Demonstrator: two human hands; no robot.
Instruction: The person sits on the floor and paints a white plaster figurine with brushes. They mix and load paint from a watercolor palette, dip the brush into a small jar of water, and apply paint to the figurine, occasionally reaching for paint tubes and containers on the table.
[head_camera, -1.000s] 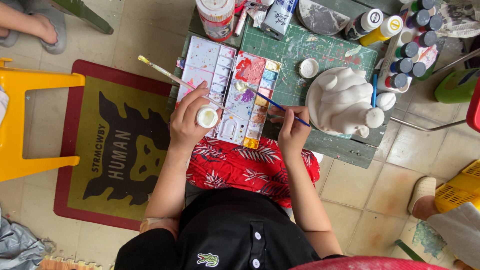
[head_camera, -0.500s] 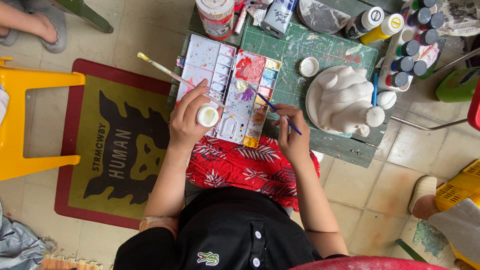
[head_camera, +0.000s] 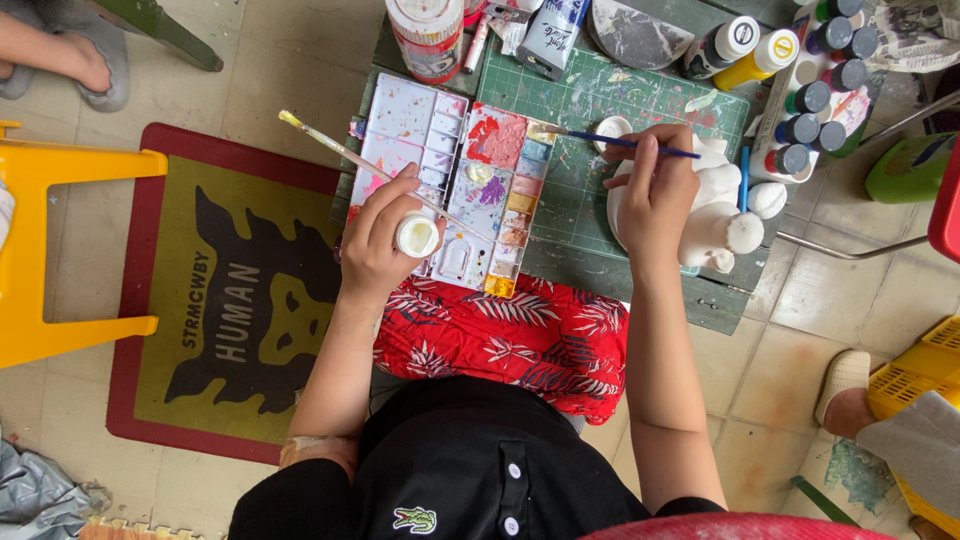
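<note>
The right hand has moved up from the palette's lower edge and now lies over the white plaster figure, fingers closed on a blue-handled brush whose tip points left. The left hand grips a small white paint pot and a long brush over the paint palette. Figure and palette sit on the green cutting mat on the surface, paint bottles just beyond.

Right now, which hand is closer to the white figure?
Right. The right hand rests on the white figure. The left hand is away across the paint palette, holding a small white pot.
</note>
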